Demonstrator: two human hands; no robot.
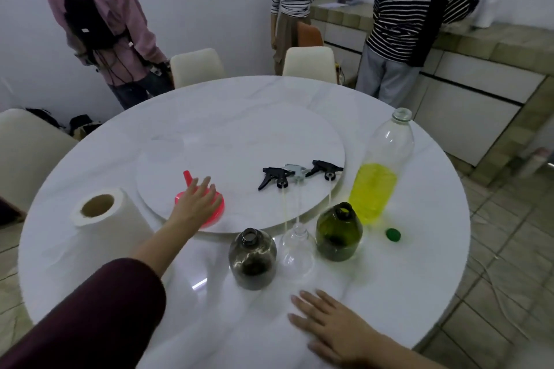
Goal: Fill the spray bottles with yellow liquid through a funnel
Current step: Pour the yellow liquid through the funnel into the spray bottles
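Red funnel [214, 213] lies under the left hand [196, 202], fingers straight on it; the right hand [329, 328] rests flat on the table [209, 308], fingers apart.

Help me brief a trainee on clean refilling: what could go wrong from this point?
1. The tall bottle of yellow liquid stands uncapped near the table's edge; a knock could spill it.
2. The left hand lies over the red funnel, which sits at the turntable's rim and could slide off.
3. The three small bottles stand close together with narrow necks, so pouring may splash neighbours.
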